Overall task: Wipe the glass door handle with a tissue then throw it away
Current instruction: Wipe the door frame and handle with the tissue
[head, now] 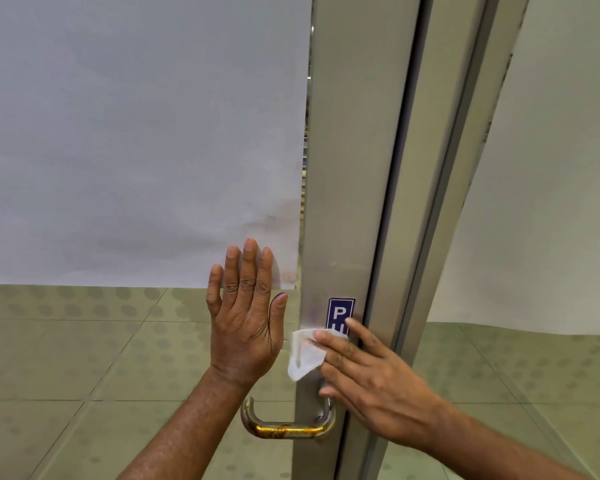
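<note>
Head view looked down on 2 bare hands at a glass door. Her left hand (245,317) was open, fingers straight and together, palm laid flat against the frosted glass panel (136,133) just beside the metal door frame (347,168). Her right hand (371,375) pressed a white tissue (303,355) against the frame with flattened fingers, partly covering a blue sticker (340,315). Below both hands sat the curved metal handle (284,427), its bar tarnished yellow-brown, with the right thumb just above its mount. Green dotted floor tiles (66,358) showed through the clear lower glass.
</note>
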A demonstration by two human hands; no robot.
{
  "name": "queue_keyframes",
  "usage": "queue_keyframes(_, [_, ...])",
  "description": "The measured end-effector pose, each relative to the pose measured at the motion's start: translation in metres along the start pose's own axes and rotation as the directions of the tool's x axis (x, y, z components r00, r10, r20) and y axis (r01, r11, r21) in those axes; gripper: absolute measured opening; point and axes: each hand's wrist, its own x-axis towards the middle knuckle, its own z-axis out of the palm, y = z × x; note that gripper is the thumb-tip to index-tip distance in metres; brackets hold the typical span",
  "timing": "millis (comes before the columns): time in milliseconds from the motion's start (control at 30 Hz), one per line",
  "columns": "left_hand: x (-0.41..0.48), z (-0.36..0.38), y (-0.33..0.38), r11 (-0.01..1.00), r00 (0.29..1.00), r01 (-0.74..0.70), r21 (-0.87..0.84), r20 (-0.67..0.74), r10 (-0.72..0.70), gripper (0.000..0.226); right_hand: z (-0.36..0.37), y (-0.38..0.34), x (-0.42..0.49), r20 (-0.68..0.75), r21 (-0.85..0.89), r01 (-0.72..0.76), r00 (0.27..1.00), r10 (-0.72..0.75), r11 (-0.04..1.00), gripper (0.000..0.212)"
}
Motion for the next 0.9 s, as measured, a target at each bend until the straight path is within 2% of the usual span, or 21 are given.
queue_keyframes(100, [0.0, 0.001, 0.0, 1.0, 1.0, 0.001, 0.006, -0.01, 0.0, 0.059, -0.007, 0.01, 0.013, -0.132, 0.011, -0.118, 0.984, 0.119, 0.993, 0.052])
queue_keyframes(167, [0.0, 0.003, -0.001, 1.0, 1.0, 0.006, 0.005, -0.014, -0.006, 0.059, -0.006, 0.008, 0.017, -0.163, 0.06, -0.141, 0.975, 0.149, 0.988, 0.056])
queue_keyframes(333, [-0.001, 0.003, -0.002, 1.0, 1.0, -0.001, 0.009, -0.007, 0.001, 0.06, 0.017, -0.01, -0.006, 0.027, -0.005, 0.017, 1.0, -0.017, 1.0, 0.054])
queue_keyframes(433, [-0.001, 0.002, 0.0, 1.0, 1.0, -0.004, 0.015, -0.012, 0.005, 0.06, 0.01, -0.001, -0.004, 0.015, -0.042, 0.038, 0.999, -0.037, 0.998, 0.053])
queue_keyframes(500, [0.0, 0.002, 0.0, 1.0, 1.0, -0.01, 0.018, -0.026, 0.011, 0.06, 0.0, 0.007, 0.008, -0.08, -0.034, -0.024, 0.997, 0.021, 0.999, 0.045])
queue_keyframes(567, [0.0, 0.003, 0.0, 1.0, 0.999, -0.007, 0.019, -0.035, 0.008, 0.06, -0.004, 0.007, 0.017, -0.135, 0.012, -0.107, 0.985, 0.107, 0.994, 0.048])
queue_keyframes(667, [0.0, 0.003, 0.0, 1.0, 0.999, -0.007, 0.025, -0.034, 0.008, 0.06, 0.007, -0.009, 0.013, -0.061, 0.041, -0.139, 0.988, 0.141, 0.989, 0.06])
queue_keyframes(767, [0.0, 0.003, 0.0, 0.999, 0.999, -0.016, 0.033, -0.035, 0.017, 0.06, 0.025, -0.03, 0.0, 0.03, 0.009, -0.124, 0.992, 0.124, 0.992, 0.061])
queue_keyframes(833, [0.0, 0.003, 0.0, 0.999, 0.999, -0.012, 0.035, -0.037, 0.013, 0.06, 0.028, -0.041, 0.001, 0.041, -0.022, -0.172, 0.984, 0.173, 0.985, 0.062])
queue_keyframes(900, [0.0, 0.004, 0.0, 0.999, 0.999, -0.014, 0.044, -0.046, 0.016, 0.061, 0.019, -0.047, 0.011, -0.009, 0.026, -0.277, 0.961, 0.277, 0.96, 0.067])
